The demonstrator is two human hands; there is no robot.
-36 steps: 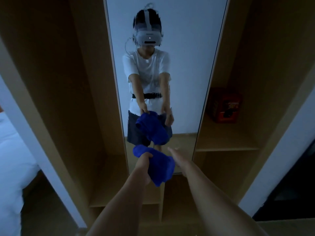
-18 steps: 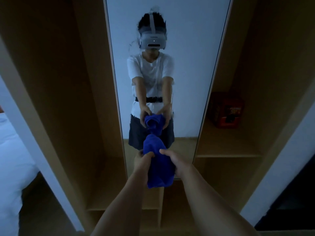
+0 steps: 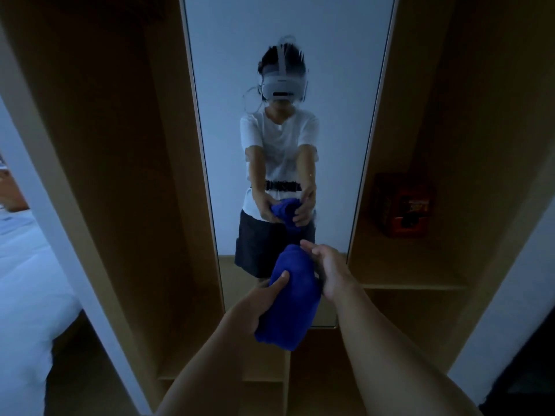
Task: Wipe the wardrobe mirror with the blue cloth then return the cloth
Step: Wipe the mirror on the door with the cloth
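A tall narrow mirror stands between two wooden wardrobe bays and reflects me and the cloth. The blue cloth is bunched into a thick hanging bundle in front of the mirror's lower part. My left hand grips the bundle from the left, thumb laid across its front. My right hand is at the cloth's upper right, fingers loosely curved against it; the reflection shows those fingers cupping the cloth. The cloth's far side is hidden.
A red box sits on the shelf in the right wardrobe bay. The left bay is a deep open compartment. A white bed lies at far left. Low shelves run below the mirror.
My right hand came in from the right and met the cloth. The cloth went from a loose drape in my left hand to a tighter bundle between both hands, closer to the mirror.
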